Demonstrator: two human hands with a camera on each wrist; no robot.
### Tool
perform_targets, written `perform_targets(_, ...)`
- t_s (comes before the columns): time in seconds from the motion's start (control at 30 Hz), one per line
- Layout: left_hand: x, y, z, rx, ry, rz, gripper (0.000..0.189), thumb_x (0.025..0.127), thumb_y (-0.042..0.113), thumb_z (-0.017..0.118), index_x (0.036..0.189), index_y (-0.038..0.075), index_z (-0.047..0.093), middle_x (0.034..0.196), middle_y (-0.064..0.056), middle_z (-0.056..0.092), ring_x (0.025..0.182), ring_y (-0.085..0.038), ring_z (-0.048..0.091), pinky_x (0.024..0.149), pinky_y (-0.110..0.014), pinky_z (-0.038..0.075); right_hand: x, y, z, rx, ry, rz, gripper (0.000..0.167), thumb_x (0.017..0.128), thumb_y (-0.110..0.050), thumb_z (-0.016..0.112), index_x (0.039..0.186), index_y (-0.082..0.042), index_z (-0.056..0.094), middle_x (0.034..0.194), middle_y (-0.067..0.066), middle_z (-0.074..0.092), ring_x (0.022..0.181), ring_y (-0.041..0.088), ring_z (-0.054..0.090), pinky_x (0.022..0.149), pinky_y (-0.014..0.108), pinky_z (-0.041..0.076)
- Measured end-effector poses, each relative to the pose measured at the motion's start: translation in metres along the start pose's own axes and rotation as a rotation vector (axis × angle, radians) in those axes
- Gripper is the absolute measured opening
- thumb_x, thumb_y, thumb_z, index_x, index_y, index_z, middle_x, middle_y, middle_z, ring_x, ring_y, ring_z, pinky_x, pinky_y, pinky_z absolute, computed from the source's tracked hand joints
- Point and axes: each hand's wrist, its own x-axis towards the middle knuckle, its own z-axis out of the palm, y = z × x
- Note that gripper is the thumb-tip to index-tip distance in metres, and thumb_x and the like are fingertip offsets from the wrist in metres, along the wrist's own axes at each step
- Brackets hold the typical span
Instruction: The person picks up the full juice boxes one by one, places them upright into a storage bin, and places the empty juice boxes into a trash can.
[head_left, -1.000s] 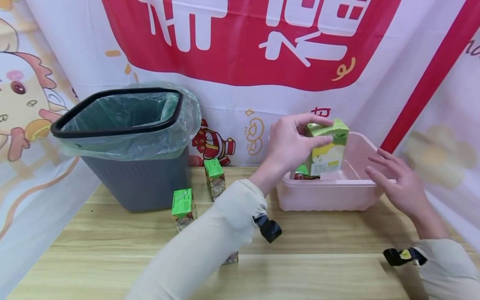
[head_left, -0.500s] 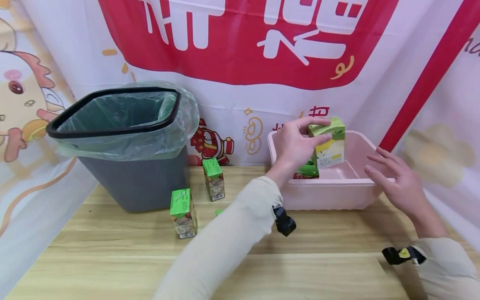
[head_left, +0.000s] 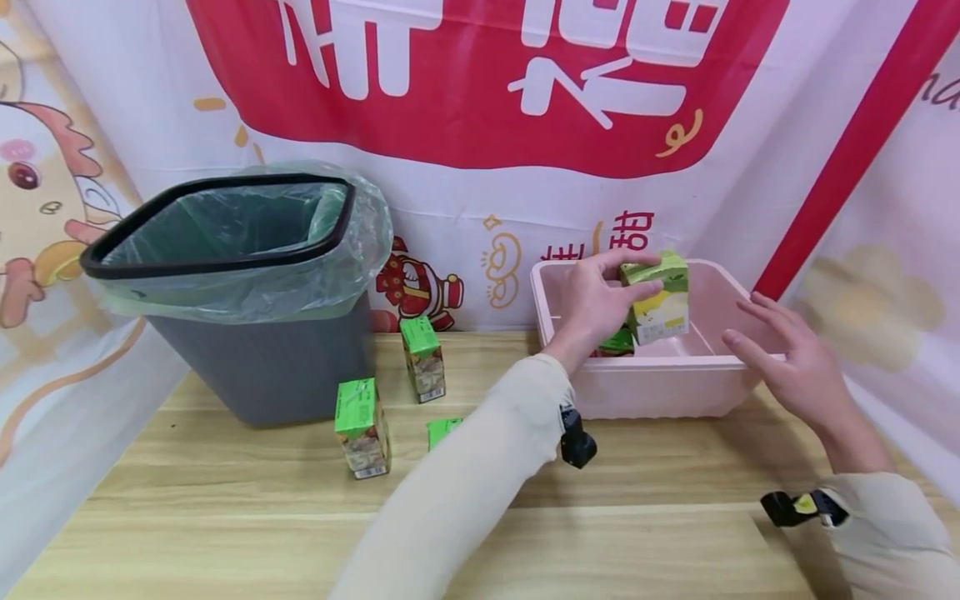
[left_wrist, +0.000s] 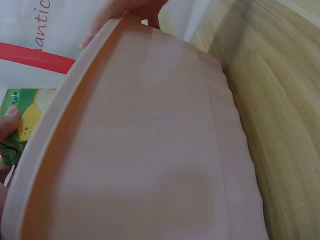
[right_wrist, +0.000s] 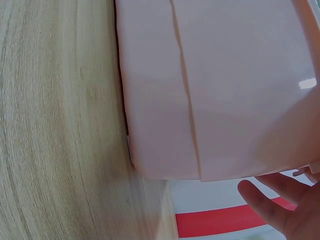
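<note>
My left hand (head_left: 596, 304) pinches a green-and-yellow drink carton (head_left: 663, 312) between thumb and fingers. The carton is slightly tilted, its lower part inside the pink plastic bin (head_left: 667, 393). In the left wrist view, the thumb presses on the side of the drink carton (left_wrist: 31, 112), just beyond the bin's rim. A green-and-red pack (head_left: 617, 343) lies in the bin beside it, partly hidden. At the bin's right end, my right hand (head_left: 798, 362) has its fingers spread along the rim. The right wrist view shows those fingers (right_wrist: 265, 207) extended by the bin's corner.
Green-topped cartons stand on the wooden table: one nearer (head_left: 363, 433), one farther back (head_left: 423, 360), and one (head_left: 441, 431) partly behind my left sleeve. A grey trash can (head_left: 292, 358) with a plastic liner stands at left. A printed cloth backdrop (head_left: 480, 208) hangs behind.
My left hand has moved slightly right and lowered the drink carton further into the pink bin. The left forearm has shifted right, uncovering more of the table cartons. My right hand stays by the rim.
</note>
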Motion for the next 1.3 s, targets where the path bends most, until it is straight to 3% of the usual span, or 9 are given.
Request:
perform_targets(0.27, 0.009, -0.004, 0.010, -0.003, -0.058, -0.023, 0.025, 0.089, 0.016, 0.087, 0.112, 0.026, 0.083, 0.109, 0.010, 0.074, 0.085, -0.006, 0.066, 0.074, -0.018, 0.057, 0.001, -0.001, 0.000, 0.004, 0.001, 0.007, 0.069, 0.103, -0.040, 0.064, 0.164, -0.016, 0.041, 0.177, 0.015, 0.024, 0.163, 0.049, 0.016, 0.123, 0.080, 0.013)
perform_targets(0.53, 0.021, -0.011, 0.013, 0.136, -0.116, 0.012, 0.023, 0.089, 0.015, 0.086, 0.110, 0.025, 0.084, 0.113, 0.011, 0.074, 0.087, -0.005, 0.064, 0.073, -0.017, 0.055, 0.001, -0.001, 0.000, 0.009, -0.005, 0.027, 0.073, 0.103, -0.042, 0.064, 0.166, -0.019, 0.037, 0.177, 0.016, 0.024, 0.159, 0.051, 0.021, 0.120, 0.080, 0.020)
perform_targets(0.73, 0.028, -0.017, 0.015, 0.226, -0.181, 0.013, 0.020, 0.088, 0.014, 0.087, 0.105, 0.026, 0.084, 0.116, 0.013, 0.074, 0.093, -0.004, 0.063, 0.080, -0.018, 0.053, 0.001, -0.001, 0.001, 0.013, -0.003, 0.027, 0.073, 0.103, -0.042, 0.064, 0.166, -0.019, 0.037, 0.177, 0.016, 0.024, 0.159, 0.051, 0.022, 0.121, 0.078, 0.020)
perform_targets(0.93, 0.029, -0.021, 0.020, 0.320, -0.256, 0.008, 0.018, 0.088, 0.012, 0.087, 0.102, 0.024, 0.084, 0.109, 0.012, 0.077, 0.093, -0.003, 0.063, 0.083, -0.016, 0.051, 0.001, 0.000, 0.000, 0.001, -0.008, 0.026, 0.073, 0.103, -0.042, 0.063, 0.167, -0.017, 0.036, 0.177, 0.017, 0.024, 0.158, 0.053, 0.021, 0.117, 0.083, 0.020)
perform_targets(1.07, 0.029, -0.023, 0.023, 0.409, -0.294, -0.022, 0.018, 0.088, 0.014, 0.087, 0.101, 0.025, 0.083, 0.106, 0.013, 0.077, 0.096, -0.003, 0.062, 0.089, -0.019, 0.050, 0.001, 0.000, 0.000, -0.005, -0.012, 0.021, 0.073, 0.104, -0.041, 0.062, 0.167, -0.016, 0.035, 0.177, 0.017, 0.023, 0.159, 0.054, 0.020, 0.116, 0.084, 0.019)
perform_targets(1.3, 0.027, -0.023, 0.027, 0.428, -0.306, -0.123, 0.021, 0.084, 0.009, 0.090, 0.097, 0.024, 0.083, 0.104, 0.007, 0.078, 0.095, -0.006, 0.064, 0.092, -0.023, 0.054, 0.001, 0.000, 0.001, 0.001, -0.004, 0.009, 0.071, 0.104, -0.039, 0.062, 0.166, -0.015, 0.036, 0.177, 0.017, 0.024, 0.160, 0.052, 0.019, 0.119, 0.082, 0.018)
